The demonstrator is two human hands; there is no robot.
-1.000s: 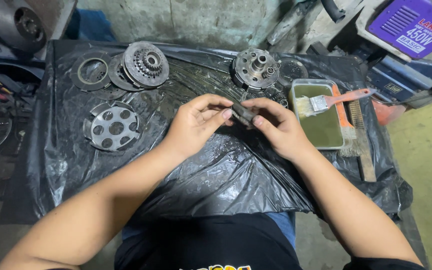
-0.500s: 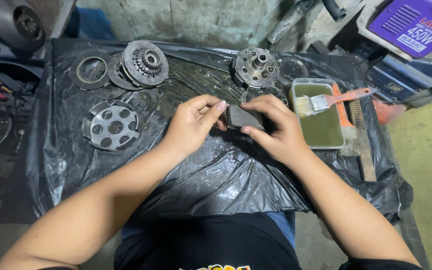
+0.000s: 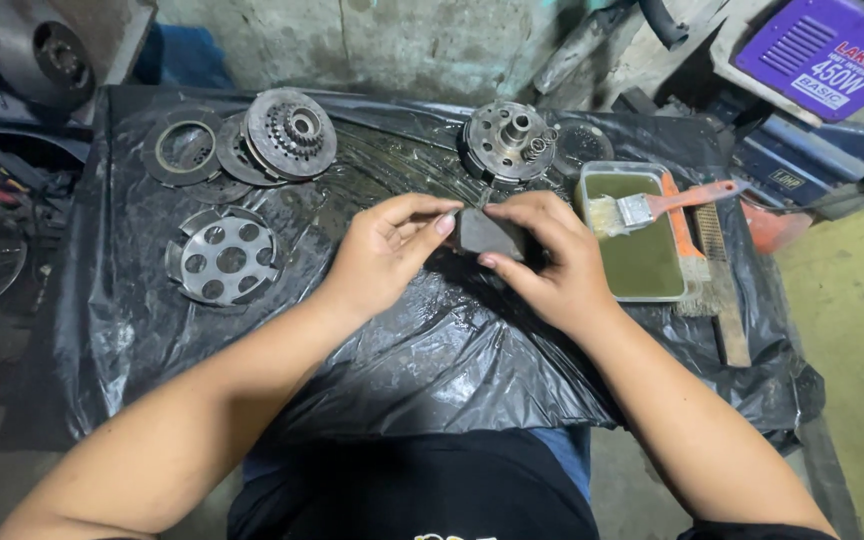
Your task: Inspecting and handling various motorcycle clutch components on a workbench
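I judged the small dark block stiff and greasy, both hands' fingertips clamped on its edges.

A rough, stained concrete wall stands behind the worktop, which is draped in crumpled black plastic sheet. To the right lies a yellowish floor; the left side sits in dim shadow.

bare-armed worker's left hand and right hand, no gloves or rings, above a black printed shirt and blue trousers at six o'clock.
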